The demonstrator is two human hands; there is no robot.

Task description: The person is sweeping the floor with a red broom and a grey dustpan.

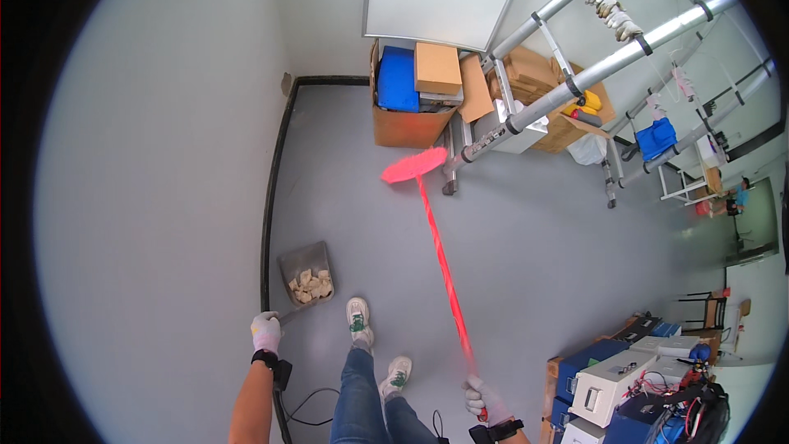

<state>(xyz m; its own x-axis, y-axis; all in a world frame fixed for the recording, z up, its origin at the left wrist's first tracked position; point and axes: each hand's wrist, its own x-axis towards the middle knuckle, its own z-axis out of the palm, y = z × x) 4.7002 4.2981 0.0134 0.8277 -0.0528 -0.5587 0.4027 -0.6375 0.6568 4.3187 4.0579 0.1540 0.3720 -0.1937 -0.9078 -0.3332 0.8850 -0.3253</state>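
My left hand (pixel 265 332), in a white glove, is closed round the handle of a long-handled grey dustpan (pixel 293 264). Several crumpled cream-coloured scraps (pixel 311 286) lie in the pan, which rests on the floor near the left wall. In my gloved right hand (pixel 485 400) is the handle of a red broom (pixel 444 267). The broom reaches forward across the floor, and its pinkish-red head (pixel 414 165) is beside the foot of a metal ladder, apart from the dustpan. Both the head and the lower handle look slightly blurred.
The aluminium ladder (pixel 526 115) slants across the upper right, with gloves hung on its rungs. Behind its foot stands a cardboard box (pixel 403 126) with a blue item. White and blue cases (pixel 612 384) with wires are stacked at lower right. A cable (pixel 311 411) lies near my feet.
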